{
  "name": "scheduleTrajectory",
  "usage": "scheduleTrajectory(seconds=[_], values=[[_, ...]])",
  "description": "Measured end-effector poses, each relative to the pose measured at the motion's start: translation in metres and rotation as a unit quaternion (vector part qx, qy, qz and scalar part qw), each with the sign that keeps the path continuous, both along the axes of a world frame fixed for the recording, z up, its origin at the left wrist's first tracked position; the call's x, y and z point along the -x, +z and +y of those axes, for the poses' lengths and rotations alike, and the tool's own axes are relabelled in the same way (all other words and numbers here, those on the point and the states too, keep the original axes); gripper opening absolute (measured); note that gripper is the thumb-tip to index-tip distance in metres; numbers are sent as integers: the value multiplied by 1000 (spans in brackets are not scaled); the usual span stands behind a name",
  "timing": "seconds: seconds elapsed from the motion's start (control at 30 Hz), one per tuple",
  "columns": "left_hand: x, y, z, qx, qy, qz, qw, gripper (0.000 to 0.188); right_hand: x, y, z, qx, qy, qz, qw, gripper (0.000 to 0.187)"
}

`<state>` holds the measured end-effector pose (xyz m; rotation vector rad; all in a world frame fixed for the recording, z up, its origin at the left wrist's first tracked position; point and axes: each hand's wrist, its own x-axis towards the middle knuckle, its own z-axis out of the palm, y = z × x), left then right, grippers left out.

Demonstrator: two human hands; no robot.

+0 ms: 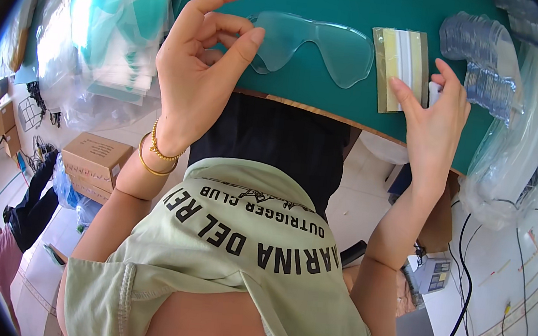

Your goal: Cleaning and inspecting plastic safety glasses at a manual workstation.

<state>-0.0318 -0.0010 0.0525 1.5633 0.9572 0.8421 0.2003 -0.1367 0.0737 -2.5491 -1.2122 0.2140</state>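
A clear, one-piece goggle lens (325, 39) with a notched lower middle is over the green tabletop. At its left end, my left hand (204, 63) has the thumb and middle finger closed on the edge, while the index finger points up and away. To the lens's right lies a flat pad of pale yellow and white strips (403, 61) on a darker backing. My right hand (437, 113) rests at the pad's right side, thumb touching its face, fingers spread apart. A small white object (433, 93) shows beside those fingers; its kind is hard to make out.
Clear lens shapes in plastic sheets (116, 27) are piled at the left. Stacked clear lenses (482, 43) and plastic bags (505, 166) lie at the right. The table's wooden front edge (301, 106) is close to me. Cartons (96, 160) and another person (21, 220) appear lower left.
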Motion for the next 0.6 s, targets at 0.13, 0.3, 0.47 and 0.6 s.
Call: scheduleTrajectory(seconds=[0.13,0.3,0.47,0.6], values=[[0,0,-1,-3,-6,6,1000,41,-8,2,3,42,-18,40,998,61],[0,-1,-1,-1,0,-4,1000,40,4,20,4,-46,-48,24,997,39],[1,-1,1,-5,-5,13,1000,41,29,14,16,-141,-49,231,961,36],[-2,2,3,5,-8,-9,1000,42,34,-4,16,-121,-57,225,965,39]])
